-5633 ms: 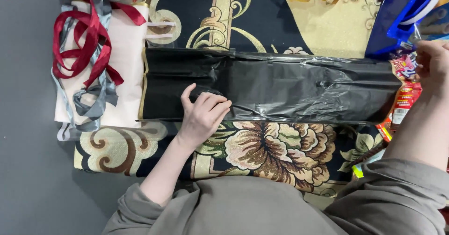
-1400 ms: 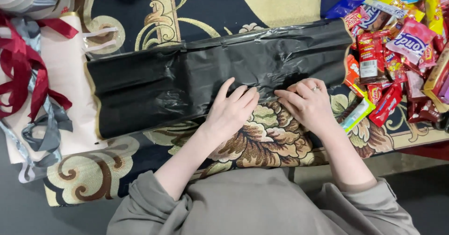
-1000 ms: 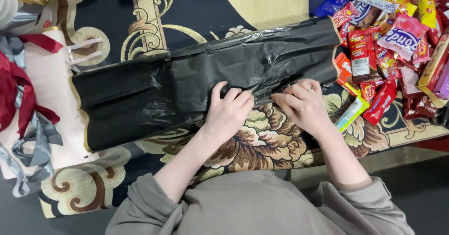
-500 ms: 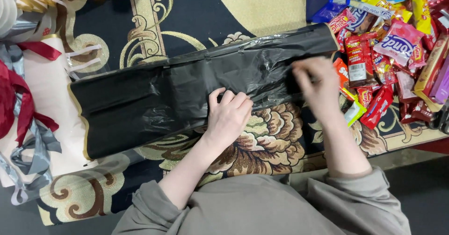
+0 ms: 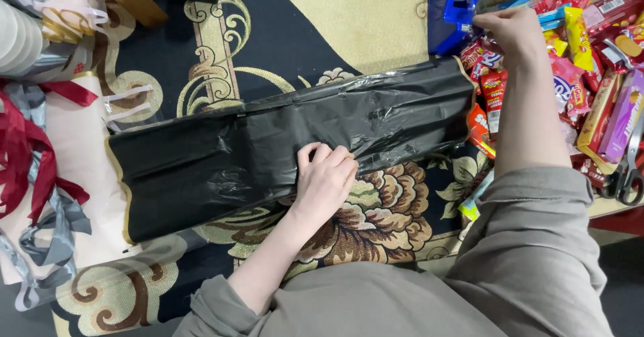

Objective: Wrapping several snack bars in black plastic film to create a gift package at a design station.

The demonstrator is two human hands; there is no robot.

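Your one view comes from the camera on your head, looking almost straight down, close over your lap. It takes in the patterned rug (image 5: 376,15), the black wrapped bundle (image 5: 268,149) and both forearms.

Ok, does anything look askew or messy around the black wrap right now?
The black wrapped bundle lies at a slant across the carpet, its plastic wrinkled. The left hand presses its near edge; the right hand is up at the snack packets, heaped loosely. Nothing looks spilled or torn.
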